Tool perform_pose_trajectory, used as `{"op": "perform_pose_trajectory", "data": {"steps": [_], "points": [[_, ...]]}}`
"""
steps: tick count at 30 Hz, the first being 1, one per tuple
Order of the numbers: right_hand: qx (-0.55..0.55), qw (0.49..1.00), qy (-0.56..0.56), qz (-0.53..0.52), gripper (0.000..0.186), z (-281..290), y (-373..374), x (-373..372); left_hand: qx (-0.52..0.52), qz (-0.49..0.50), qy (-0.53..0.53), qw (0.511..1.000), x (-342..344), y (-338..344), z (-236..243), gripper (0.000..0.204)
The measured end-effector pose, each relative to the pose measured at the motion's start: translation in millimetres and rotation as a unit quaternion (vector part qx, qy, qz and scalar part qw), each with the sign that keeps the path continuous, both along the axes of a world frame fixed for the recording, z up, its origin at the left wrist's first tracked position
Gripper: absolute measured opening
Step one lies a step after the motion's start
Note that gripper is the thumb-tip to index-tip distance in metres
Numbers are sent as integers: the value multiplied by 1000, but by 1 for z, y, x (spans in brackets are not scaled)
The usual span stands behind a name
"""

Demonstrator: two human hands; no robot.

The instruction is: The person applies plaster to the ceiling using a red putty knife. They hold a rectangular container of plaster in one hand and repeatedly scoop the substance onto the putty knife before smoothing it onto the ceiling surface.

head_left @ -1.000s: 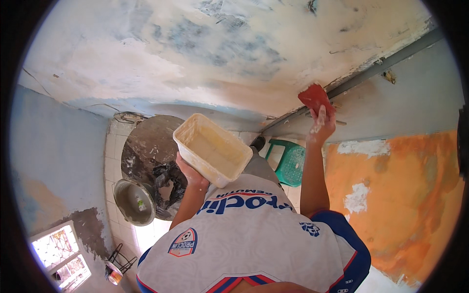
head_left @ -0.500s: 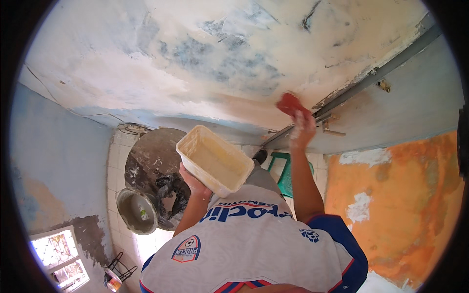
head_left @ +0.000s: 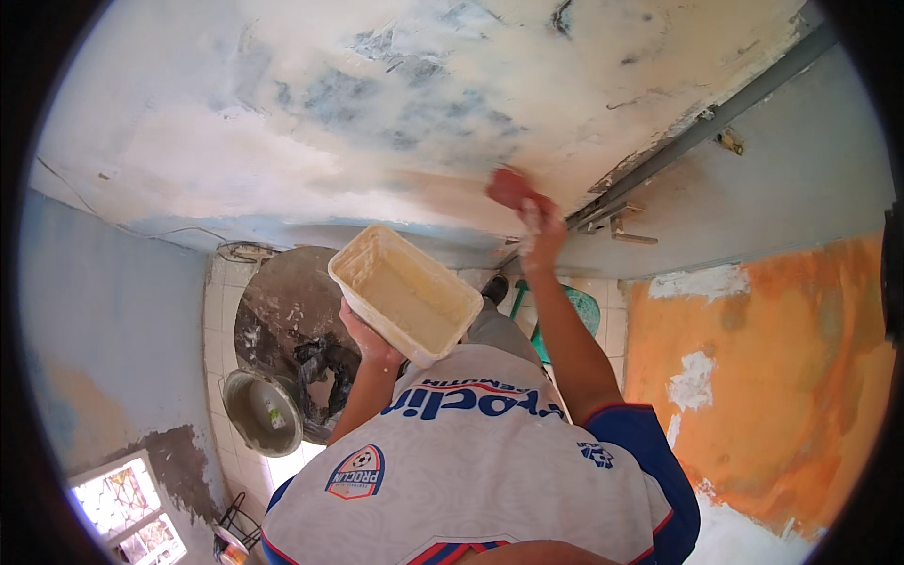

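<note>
My left hand [head_left: 369, 337] is closed round the lower left side of a cream rectangular plastic tub [head_left: 428, 264], holding it tilted in front of my chest. Pale, smooth paste [head_left: 405, 297] lies in the tub. Farther right and higher, my right hand [head_left: 541, 231] grips a red putty scraper [head_left: 510, 186], blurred by motion. Its flat end is at the patchy cream and blue wall [head_left: 282, 160], by a brownish smear; whether it touches cannot be told. White residue coats the fingers of my right hand.
A round, stained tabletop [head_left: 273, 292] stands at left, with crumpled black plastic [head_left: 325, 372] on it. Beside it is a grey bucket [head_left: 243, 410]. A green plastic stool [head_left: 582, 311] stands behind my right forearm. A grey pipe [head_left: 697, 132] runs along the wall corner.
My right hand and the red scraper have swept left along the wall. The tub in my left hand sits slightly higher and farther left in view, as the whole view has shifted a little.
</note>
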State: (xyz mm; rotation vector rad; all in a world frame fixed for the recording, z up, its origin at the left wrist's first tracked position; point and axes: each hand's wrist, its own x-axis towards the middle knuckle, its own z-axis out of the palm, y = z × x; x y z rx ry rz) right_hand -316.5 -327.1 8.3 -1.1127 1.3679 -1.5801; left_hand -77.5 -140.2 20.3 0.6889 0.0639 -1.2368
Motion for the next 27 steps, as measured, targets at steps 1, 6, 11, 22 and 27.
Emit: {"op": "perform_pose_trajectory", "data": {"steps": [1, 6, 11, 22, 27], "points": [[-46, 998, -39, -29, 36, -7, -2, -28, -5, -7, 1, 1000, -1, -4, 4, 64], [-66, 989, -130, -10, 36, 23, 38, -65, -18, -35, 30, 999, -2, -14, 1, 63], [38, 989, 87, 117, 25, 12, 9, 19, -29, -51, 31, 998, -12, -23, 6, 61], [-35, 998, -52, 0, 33, 24, 17, -74, -23, -27, 49, 998, -4, -6, 3, 59], [21, 985, 57, 159, 26, 9, 10, 56, -11, 3, 50, 999, -2, 3, 1, 57]]}}
